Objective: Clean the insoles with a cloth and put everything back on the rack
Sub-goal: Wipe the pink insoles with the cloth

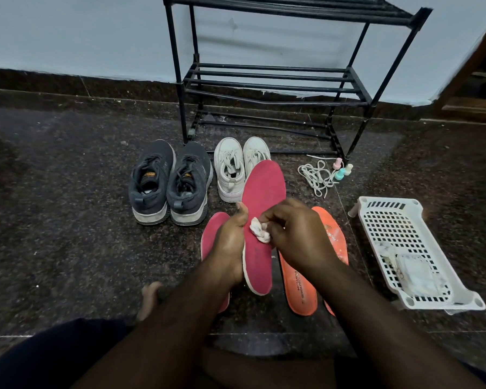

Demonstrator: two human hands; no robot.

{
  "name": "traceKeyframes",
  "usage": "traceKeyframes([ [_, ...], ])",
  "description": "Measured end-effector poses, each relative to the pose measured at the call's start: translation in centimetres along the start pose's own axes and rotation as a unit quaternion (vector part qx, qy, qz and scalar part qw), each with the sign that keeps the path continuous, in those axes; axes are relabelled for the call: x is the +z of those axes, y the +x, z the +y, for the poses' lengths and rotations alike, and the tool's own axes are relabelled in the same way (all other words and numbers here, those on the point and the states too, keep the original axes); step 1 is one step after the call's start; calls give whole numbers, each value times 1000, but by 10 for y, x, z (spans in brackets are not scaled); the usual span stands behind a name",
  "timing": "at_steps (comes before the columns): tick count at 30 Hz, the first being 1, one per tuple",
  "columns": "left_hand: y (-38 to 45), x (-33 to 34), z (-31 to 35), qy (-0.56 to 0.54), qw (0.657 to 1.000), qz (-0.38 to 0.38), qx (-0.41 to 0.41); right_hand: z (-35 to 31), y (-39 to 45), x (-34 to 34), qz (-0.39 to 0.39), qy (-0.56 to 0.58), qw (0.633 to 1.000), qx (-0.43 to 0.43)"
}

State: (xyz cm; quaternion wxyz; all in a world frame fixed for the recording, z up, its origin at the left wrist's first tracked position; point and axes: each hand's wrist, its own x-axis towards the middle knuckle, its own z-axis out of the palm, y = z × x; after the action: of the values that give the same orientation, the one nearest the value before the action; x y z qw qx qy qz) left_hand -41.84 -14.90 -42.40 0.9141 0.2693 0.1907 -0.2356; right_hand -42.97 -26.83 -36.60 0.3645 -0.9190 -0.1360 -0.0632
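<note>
- Insoles first: pink insole (261, 209) held up off the floor, heel toward the body, toe pointing away at the shoes; probably raised so the top face meets the cloth without stooping.
- Left hand (230, 242) wrapped round the insole's left edge near mid-length, thumb up along the pink face; a bracing grip, judged to keep the thin foam from bending under the rubbing.
- Right hand (295, 234) with fingers curled and pinching a small balled white cloth (260, 230), cloth pressed on the pink face just beside the left thumb.
- Balled-up cloth likely chosen for a firm pad under the fingertips.
- Second pink insole (212, 234) flat on the floor directly beneath and left of the left hand, partly hidden by the wrist.
- Orange insoles (300, 287), a pair, flat on the floor under and right of the right hand; pale smears on the farther one (333, 234), so apparently awaiting cleaning.
- Grey shoes (169, 182) and white shoes (237, 167) beyond the left hand, openings facing back, seemingly ready for refitting.
- Black rack (275, 82) farther off beyond both hands, visible shelves bare.
- White laces (316, 175) and small bottles (341, 169) beyond the right hand; white basket (376, 217) off to its right with some pale items inside.
- Judged early: wiping in progress, nothing returned to the rack yet.
</note>
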Motion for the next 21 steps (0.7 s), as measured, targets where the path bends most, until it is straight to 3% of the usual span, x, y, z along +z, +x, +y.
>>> traceKeyframes([
  [7, -2, 2, 4, 3, 999, 31, -11, -11, -3, 2, -109, -74, 989, -72],
  [13, -3, 5, -3, -34, 999, 16, -9, -5, 3, -1, -54, -137, 985, -94],
  [19, -2, 1, 6, -23, 999, 25, -27, -17, -5, 9, -129, -82, 978, -143],
  [21, -3, 2, 6, -29, 999, 28, -20, -16, -4, 8, -109, -69, 982, -140],
])
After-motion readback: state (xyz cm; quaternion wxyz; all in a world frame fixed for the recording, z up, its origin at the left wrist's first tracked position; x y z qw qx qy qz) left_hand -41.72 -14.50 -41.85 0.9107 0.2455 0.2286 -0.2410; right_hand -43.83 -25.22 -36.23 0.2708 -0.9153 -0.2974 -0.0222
